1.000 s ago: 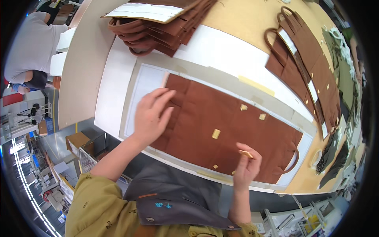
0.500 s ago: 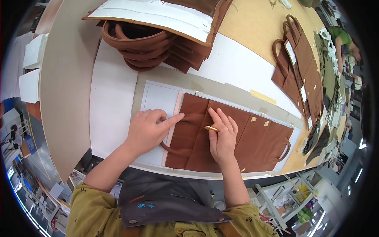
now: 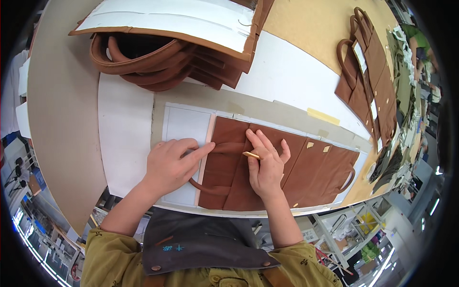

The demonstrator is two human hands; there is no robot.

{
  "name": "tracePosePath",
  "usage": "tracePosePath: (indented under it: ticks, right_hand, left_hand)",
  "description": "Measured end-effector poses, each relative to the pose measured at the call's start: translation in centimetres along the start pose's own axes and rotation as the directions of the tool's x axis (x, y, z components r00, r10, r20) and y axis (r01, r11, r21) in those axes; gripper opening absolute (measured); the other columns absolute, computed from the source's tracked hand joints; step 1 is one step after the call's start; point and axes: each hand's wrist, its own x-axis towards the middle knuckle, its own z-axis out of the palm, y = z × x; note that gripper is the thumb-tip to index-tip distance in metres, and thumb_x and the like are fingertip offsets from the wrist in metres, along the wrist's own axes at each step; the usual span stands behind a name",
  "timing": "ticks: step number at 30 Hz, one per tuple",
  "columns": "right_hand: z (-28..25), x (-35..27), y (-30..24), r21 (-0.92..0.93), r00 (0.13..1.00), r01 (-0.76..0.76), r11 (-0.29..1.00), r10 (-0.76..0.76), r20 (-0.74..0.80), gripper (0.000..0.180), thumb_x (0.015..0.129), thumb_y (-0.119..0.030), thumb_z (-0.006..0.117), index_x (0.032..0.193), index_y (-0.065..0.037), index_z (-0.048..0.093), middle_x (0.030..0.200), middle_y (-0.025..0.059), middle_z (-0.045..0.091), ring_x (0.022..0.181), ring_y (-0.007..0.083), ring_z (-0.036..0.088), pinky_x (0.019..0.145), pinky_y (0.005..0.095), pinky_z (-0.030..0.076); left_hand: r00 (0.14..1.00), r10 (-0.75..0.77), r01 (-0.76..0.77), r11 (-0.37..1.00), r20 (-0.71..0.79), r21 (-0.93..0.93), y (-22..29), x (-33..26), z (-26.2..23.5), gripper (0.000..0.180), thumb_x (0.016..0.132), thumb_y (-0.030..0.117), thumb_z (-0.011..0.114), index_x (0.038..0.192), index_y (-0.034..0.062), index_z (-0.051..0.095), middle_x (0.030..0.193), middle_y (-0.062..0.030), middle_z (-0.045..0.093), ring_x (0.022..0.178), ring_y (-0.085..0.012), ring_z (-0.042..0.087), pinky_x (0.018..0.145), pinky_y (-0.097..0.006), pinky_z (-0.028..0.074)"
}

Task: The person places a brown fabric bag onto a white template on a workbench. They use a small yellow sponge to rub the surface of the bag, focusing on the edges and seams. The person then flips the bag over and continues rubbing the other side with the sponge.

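Note:
A flat brown fabric bag piece (image 3: pixel 306 165) with loop handles lies on a white and grey board (image 3: pixel 184 124) in front of me. My left hand (image 3: pixel 169 165) rests on the board at the piece's left edge, index finger pointing onto the brown handle (image 3: pixel 203 186). My right hand (image 3: pixel 265 165) presses flat on the fabric, fingers spread, with a small tan stick (image 3: pixel 252 155) pinched under the thumb. Small tan tabs (image 3: pixel 318 146) sit on the fabric further right.
A stack of brown handled bags under a white sheet (image 3: pixel 172 52) lies at the back left. More brown bags (image 3: pixel 368 81) lie at the far right on the tan table (image 3: pixel 311 28). A strip of tape (image 3: pixel 322 116) sits on the white mat.
My right hand has come left from the piece's right part to its left part, next to my left hand. The left hand has shifted to the piece's left edge. The view has moved closer.

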Motion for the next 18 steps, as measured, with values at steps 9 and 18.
tracePosePath:
  ticks: [9,18]
  right_hand:
    - [0.3,0.1,0.1,-0.031,1.000,0.001,1.000,-0.002,-0.031,0.013,0.089,-0.010,0.067,0.096,-0.012,0.056,0.128,-0.0010,0.070,0.126,0.0147,0.061,0.117,0.0456,0.013]
    - [0.1,-0.1,0.0,-0.056,0.999,-0.036,0.998,0.038,0.020,0.019,0.088,-0.013,0.069,0.104,-0.014,0.060,0.131,-0.0041,0.068,0.125,0.0124,0.061,0.115,0.0498,0.013]
  left_hand:
    - [0.999,0.008,-0.012,0.996,0.044,0.089,0.3,0.2,-0.2,0.059,0.069,0.002,0.071,0.124,0.0240,0.069,0.111,0.0049,0.066,0.097,-0.0149,0.062,0.080,-0.035,0.046]
    - [0.954,0.176,-0.225,0.955,0.243,0.192,-0.9,2.8,-0.3,0.060,0.077,0.015,0.064,0.135,0.0296,0.063,0.145,0.0129,0.055,0.138,-0.0130,0.046,0.120,-0.048,0.024]
